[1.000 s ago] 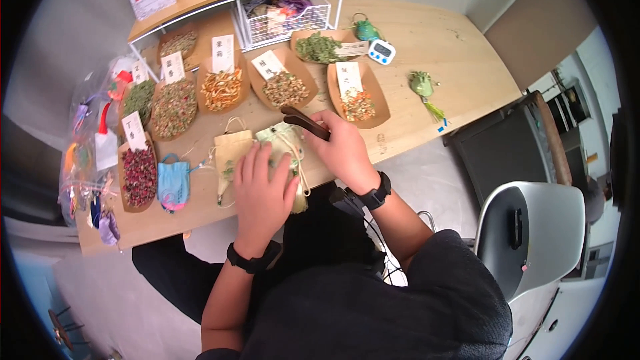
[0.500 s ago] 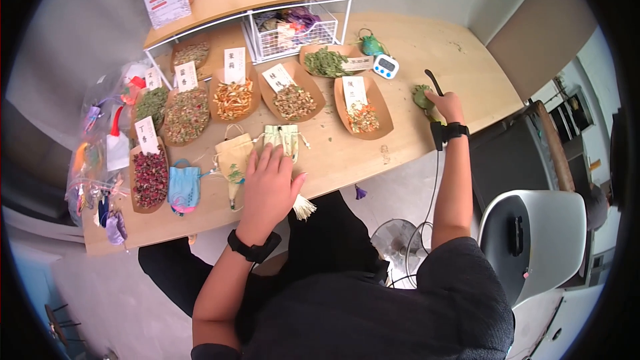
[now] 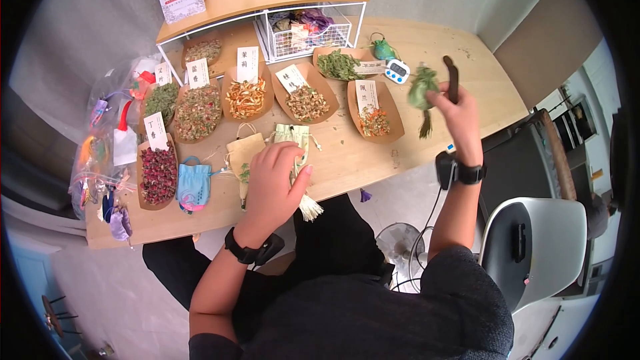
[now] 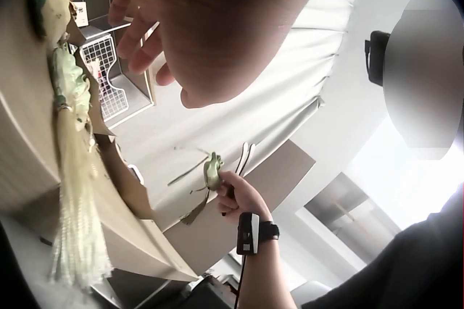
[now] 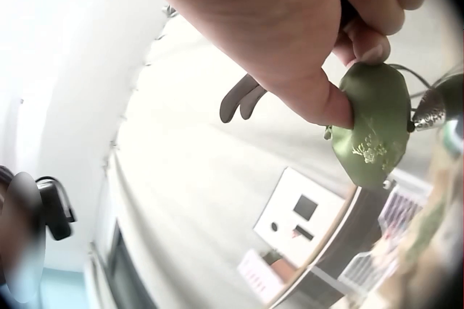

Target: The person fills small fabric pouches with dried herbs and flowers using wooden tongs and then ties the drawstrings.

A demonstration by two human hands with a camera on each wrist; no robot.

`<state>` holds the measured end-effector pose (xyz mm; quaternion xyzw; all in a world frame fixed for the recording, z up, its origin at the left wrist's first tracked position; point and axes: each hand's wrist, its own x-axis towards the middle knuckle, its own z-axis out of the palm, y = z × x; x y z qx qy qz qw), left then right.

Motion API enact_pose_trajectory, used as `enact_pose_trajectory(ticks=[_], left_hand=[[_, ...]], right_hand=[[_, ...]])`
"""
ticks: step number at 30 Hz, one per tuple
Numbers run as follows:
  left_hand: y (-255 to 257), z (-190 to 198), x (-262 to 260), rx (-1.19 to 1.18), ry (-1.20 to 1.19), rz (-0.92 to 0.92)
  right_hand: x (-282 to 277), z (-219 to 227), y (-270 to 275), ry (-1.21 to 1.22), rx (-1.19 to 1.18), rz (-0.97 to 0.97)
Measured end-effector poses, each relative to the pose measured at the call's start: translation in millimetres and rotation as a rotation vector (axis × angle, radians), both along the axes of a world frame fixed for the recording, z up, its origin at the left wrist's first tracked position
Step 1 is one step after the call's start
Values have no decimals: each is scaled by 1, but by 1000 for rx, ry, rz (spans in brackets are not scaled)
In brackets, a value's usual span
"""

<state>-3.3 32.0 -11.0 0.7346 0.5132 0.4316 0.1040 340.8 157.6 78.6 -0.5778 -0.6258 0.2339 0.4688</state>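
My right hand [image 3: 459, 120] pinches a green sachet [image 3: 421, 88] above the right part of the table, and the same hand holds dark brown tongs [image 3: 453, 80]. In the right wrist view the thumb presses on the green sachet [image 5: 373, 124], which bears pale embroidery. A dark tassel [image 3: 425, 124] hangs under it. My left hand [image 3: 272, 183] is over the table's front edge with fingers loosely bent, beside a pale green pouch [image 3: 292, 135] and a beige pouch [image 3: 245, 150]. Whether it touches them is hard to tell. A cream tassel [image 3: 310, 208] lies by its thumb.
Paper trays of dried herbs stand behind the pouches, among them one with orange flowers [image 3: 375, 123] and one with rosebuds [image 3: 159, 177]. A blue pouch [image 3: 194, 185], white timer [image 3: 397, 71], teal sachet [image 3: 383, 49] and wire basket [image 3: 310, 37] are also there. A chair [image 3: 560, 247] stands right.
My right hand, holding the tongs, has gone from beside the left hand to the table's right side, taken hold of the green sachet and lifted it. The left hand has stayed near the pouches.
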Motion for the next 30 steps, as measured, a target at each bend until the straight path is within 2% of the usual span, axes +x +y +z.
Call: enact_pose_trajectory(ticks=[2, 4, 6, 9, 12, 15, 21, 24, 25, 28, 30], left_hand=[[-4, 7, 0, -45, -179, -19], [-8, 15, 0, -133, -376, -58], [-13, 21, 0, -268, -591, -110], [-12, 17, -3, -413, -752, -142], [-8, 10, -9, -441, -680, -53], [-3, 0, -17, -416, -516, -62], [-3, 2, -28, -567, -573, -188], [-3, -4, -28, -582, -645, -158], [-3, -7, -27, -546, -588, -119], [-5, -8, -25, -460, -429, -19], [-9, 2, -21, -438, -338, 29]], right_hand=[[-46, 11, -28, 132, -44, 228], [-78, 0, -46, 51, -123, 297], [-109, -23, -58, 52, -101, 388], [-143, -43, -77, 57, -142, 464], [-159, -78, -82, 138, -125, 525], [-166, -91, -85, 200, -207, 544], [-167, -96, -84, 157, -261, 570], [-168, -90, -82, 131, -280, 608], [-168, -89, -82, 130, -291, 625], [-170, -94, -82, 346, -286, 543], [-172, -93, -82, 308, -284, 571]])
